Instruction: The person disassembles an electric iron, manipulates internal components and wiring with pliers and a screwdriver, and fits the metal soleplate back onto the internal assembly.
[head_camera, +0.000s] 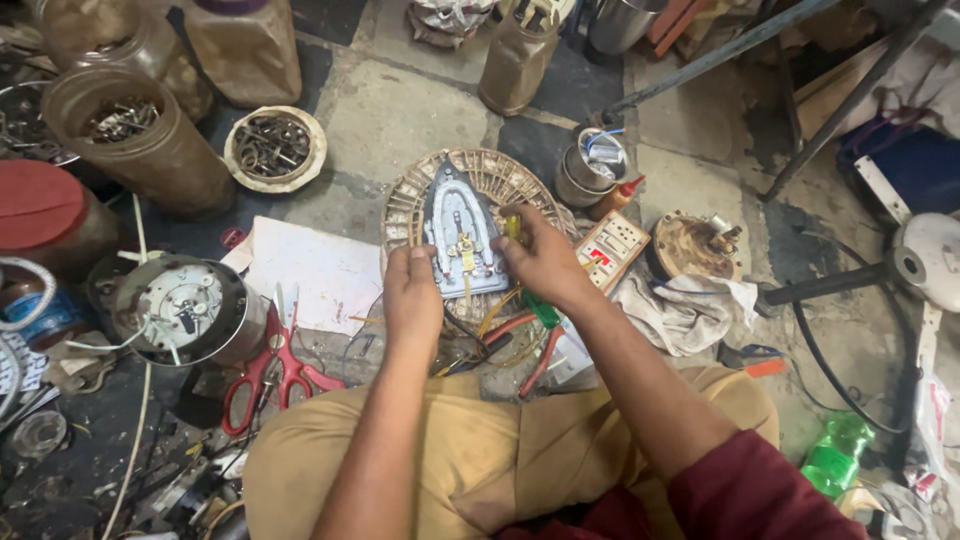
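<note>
Cluttered workshop floor: iron soleplate (462, 240) on a round stand (500, 178), long axis pointing away from the person, between both hands; left hand (412, 292) presses its near edge, fingers together; right hand (540, 258) pinches a yellow-handled tool (513, 227) beside it.

- Grey metal iron soleplate (462, 240), pointed tip away from the person, lying flat on a round woven cane stand (490, 172).
- Small brass fitting at its centre.
</note>
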